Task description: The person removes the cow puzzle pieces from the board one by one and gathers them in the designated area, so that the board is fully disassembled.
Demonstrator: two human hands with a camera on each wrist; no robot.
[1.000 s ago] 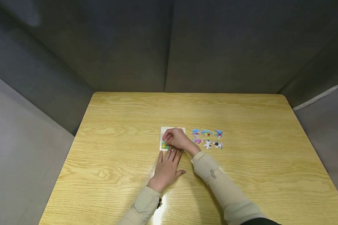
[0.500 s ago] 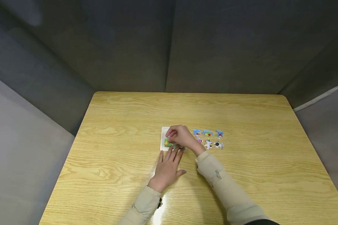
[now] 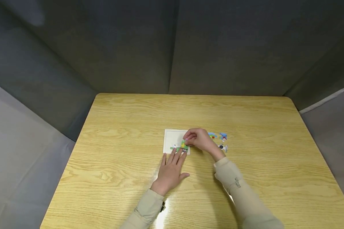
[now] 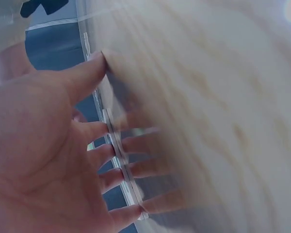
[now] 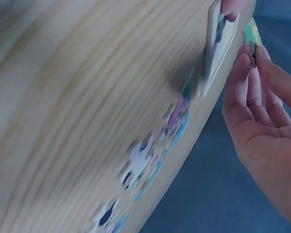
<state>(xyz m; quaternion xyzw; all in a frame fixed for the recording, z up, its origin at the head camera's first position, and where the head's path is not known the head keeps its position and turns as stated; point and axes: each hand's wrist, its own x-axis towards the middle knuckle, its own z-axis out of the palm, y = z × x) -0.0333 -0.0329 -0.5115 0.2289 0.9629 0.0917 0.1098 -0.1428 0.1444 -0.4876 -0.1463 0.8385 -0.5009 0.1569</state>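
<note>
A white puzzle board lies on the wooden table, with a few fitted pieces along its near edge. My left hand lies with spread, straight fingers touching that near edge; the left wrist view shows the fingertips against the board's side. Above the board's right part, my right hand pinches a green puzzle piece between thumb and fingers. In the right wrist view this piece is raised and tilted, clear of the board.
To the board's right lie several loose puzzle pieces, partly hidden behind my right hand. The right wrist view shows colourful pieces in rows on the table. Dark grey partitions stand behind and beside the table.
My right hand has lifted the green puzzle piece from the board's left corner and carried it rightward, baring the board's left part. The left hand has stayed in place.
</note>
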